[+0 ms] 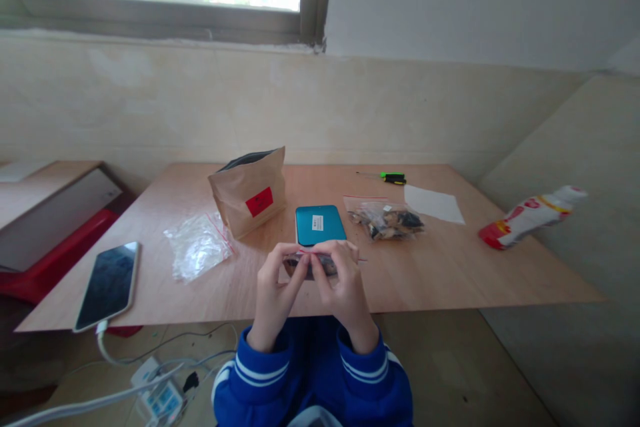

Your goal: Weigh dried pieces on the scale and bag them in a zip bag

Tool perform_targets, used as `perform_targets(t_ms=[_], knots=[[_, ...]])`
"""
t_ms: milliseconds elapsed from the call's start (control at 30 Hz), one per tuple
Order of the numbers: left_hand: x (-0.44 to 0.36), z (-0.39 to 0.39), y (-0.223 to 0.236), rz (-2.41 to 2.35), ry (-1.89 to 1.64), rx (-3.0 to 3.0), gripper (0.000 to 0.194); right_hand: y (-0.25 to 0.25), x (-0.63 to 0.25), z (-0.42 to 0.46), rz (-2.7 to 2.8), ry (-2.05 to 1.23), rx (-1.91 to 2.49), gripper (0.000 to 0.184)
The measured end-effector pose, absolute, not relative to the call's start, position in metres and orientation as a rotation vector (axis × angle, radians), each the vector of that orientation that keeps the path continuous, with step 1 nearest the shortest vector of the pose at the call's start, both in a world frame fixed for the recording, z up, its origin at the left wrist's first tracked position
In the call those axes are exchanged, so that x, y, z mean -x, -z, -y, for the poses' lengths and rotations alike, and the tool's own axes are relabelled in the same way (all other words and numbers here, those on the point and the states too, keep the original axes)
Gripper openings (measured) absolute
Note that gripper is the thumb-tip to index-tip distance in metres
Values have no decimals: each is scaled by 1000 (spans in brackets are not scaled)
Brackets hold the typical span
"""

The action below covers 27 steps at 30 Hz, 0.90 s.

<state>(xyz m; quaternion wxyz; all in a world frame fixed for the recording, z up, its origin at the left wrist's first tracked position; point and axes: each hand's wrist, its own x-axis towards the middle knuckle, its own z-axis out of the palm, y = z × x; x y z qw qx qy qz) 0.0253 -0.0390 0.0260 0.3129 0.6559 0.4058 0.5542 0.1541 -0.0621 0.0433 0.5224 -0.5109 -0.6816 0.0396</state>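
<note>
Both hands meet over the near middle of the table, pinching the red-lined top of a small clear zip bag [327, 269] with dark brown pieces inside. My left hand [276, 285] grips the top edge from the left, thumb and fingers pressed together. My right hand [343, 287] pinches the same edge just to the right, its thumb close to the left one. Just beyond the fingers lies a teal scale [320, 225] with a white label. To its right rests a larger zip bag [390, 220] filled with dark and tan dried pieces.
A brown paper pouch [255, 193] with a red label stands at the left, beside clear plastic bags [197, 248]. A phone [110, 283] on a cable lies near the left edge. Screwdrivers [393, 177], white paper [434, 204] and a bottle [530, 217] are on the right.
</note>
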Motion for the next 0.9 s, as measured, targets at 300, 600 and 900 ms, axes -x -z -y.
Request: perform_targets(t_ms=[300, 600, 900], knots=[[-21, 43, -27, -1122, -1469, -1843, 6, -35, -151, 58, 1535, 10, 1202, 21], [-12, 37, -22, -1178, -1623, -1716, 8, -23, -162, 48, 1600, -46, 1243, 14], [-12, 34, -21, -1025, -1373, -1734, 13, -17, -159, 48, 1555, 145, 1270, 20]])
